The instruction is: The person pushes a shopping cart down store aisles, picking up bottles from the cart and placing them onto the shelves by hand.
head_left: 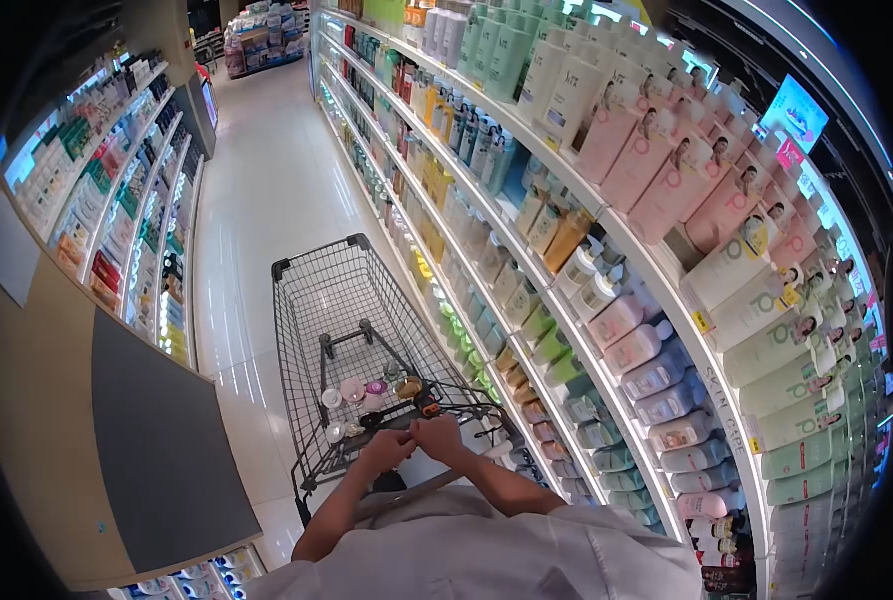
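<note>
My left hand and my right hand meet in front of my body, above the near end of a wire shopping cart. Both have curled fingers pressed together at the tips; whether something small is between them I cannot make out. Beneath my forearms runs the cart's handle bar. Just ahead of the hands, a black and orange fitting sits on the cart. Several small containers lie at the cart's near end, among them a pink jar, a white-lidded jar and a gold-coloured one.
Close on the right, a long curved shelf unit holds bottles in rows. Another shelf unit stands to the left, with a beige and grey panel nearer me. Pale tiled floor leads to stacked goods.
</note>
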A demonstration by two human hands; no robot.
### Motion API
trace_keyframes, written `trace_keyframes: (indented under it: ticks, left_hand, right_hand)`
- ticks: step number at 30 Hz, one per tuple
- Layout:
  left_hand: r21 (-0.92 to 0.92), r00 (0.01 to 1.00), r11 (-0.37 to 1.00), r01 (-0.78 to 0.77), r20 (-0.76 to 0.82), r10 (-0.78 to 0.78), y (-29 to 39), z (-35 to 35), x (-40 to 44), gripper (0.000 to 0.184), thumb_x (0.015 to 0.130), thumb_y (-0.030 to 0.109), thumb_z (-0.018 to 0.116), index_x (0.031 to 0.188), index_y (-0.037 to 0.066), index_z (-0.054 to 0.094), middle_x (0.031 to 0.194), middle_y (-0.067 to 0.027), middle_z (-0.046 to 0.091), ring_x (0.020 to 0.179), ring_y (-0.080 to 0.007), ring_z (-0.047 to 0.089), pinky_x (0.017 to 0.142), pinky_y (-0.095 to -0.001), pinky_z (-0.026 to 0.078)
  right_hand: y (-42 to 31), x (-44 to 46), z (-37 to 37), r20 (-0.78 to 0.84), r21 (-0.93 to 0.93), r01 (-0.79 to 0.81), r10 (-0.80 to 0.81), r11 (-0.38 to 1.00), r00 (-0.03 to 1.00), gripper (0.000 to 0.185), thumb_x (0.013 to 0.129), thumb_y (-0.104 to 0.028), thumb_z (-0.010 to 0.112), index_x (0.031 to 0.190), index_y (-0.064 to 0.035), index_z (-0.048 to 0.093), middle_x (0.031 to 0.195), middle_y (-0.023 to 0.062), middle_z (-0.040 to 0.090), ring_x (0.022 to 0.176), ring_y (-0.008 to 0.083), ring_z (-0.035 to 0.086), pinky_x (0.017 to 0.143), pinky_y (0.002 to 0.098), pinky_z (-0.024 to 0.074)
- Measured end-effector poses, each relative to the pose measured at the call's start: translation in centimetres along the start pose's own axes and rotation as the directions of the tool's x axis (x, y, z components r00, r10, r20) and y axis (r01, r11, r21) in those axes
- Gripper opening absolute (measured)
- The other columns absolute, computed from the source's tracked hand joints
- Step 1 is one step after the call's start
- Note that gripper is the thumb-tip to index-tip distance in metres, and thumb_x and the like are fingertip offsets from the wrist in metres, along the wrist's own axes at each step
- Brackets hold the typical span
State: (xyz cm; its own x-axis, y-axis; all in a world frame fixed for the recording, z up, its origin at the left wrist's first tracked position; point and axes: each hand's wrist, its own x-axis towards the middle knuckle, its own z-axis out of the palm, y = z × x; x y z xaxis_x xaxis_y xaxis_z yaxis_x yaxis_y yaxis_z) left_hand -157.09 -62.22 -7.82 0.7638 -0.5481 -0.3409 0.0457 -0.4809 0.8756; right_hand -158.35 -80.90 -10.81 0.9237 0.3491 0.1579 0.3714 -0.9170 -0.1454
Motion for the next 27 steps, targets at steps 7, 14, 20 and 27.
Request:
trace_keyframes:
  ticks: [7,14,20,27]
  left_hand:
    - [-0.119,0.996,0.992,-0.037,0.08,0.046,-0.2,-7.0,4.6,0.04,0.093,0.036,0.065,0.11,0.001,0.074,0.083,-0.0081,0.074,0.065,-0.0128,0.069,0.06,-0.0298,0.056]
    - [0.452,0.995,0.892,-0.017,-0.077,0.058,-0.2,-14.1,6.7,0.046,0.084,0.04,0.073,0.12,0.011,0.07,0.092,-0.0146,0.075,0.088,-0.0336,0.073,0.078,-0.0435,0.057]
    - [0.62,0.981,0.767,0.165,-0.187,-0.059,-2.5,-18.8,9.7,0.039,0.083,0.041,0.075,0.105,0.011,0.066,0.085,-0.0147,0.074,0.084,-0.0353,0.073,0.074,-0.0466,0.057]
    - [0.621,0.978,0.756,0.206,-0.108,-0.178,-1.8,-25.0,16.6,0.029,0.083,0.036,0.074,0.09,0.009,0.073,0.087,-0.0126,0.074,0.082,-0.0348,0.072,0.075,-0.0459,0.058]
  right_hand:
    - [1.0,8.0,-1.0,-0.003,0.04,-0.041,0.041,0.998,0.999,0.042,0.101,-0.032,0.048,0.07,-0.0108,0.067,0.06,0.0111,0.066,0.057,0.034,0.067,0.057,0.0478,0.0502]
    - [2.6,15.6,0.8,-0.072,0.076,-0.088,0.093,0.993,0.993,0.043,0.098,-0.032,0.052,0.064,-0.0109,0.066,0.054,0.0101,0.062,0.05,0.034,0.062,0.056,0.0495,0.0473]
    - [4.4,22.3,2.0,-0.111,0.085,-0.069,0.078,0.994,0.991,0.036,0.095,-0.03,0.057,0.065,-0.0115,0.065,0.053,0.007,0.06,0.051,0.0311,0.062,0.055,0.0483,0.0447]
    - [6.6,30.4,0.8,0.252,0.156,-0.094,0.052,0.983,0.966,0.035,0.097,-0.039,0.052,0.089,-0.01,0.071,0.079,0.0086,0.072,0.064,0.0317,0.068,0.06,0.0489,0.0465]
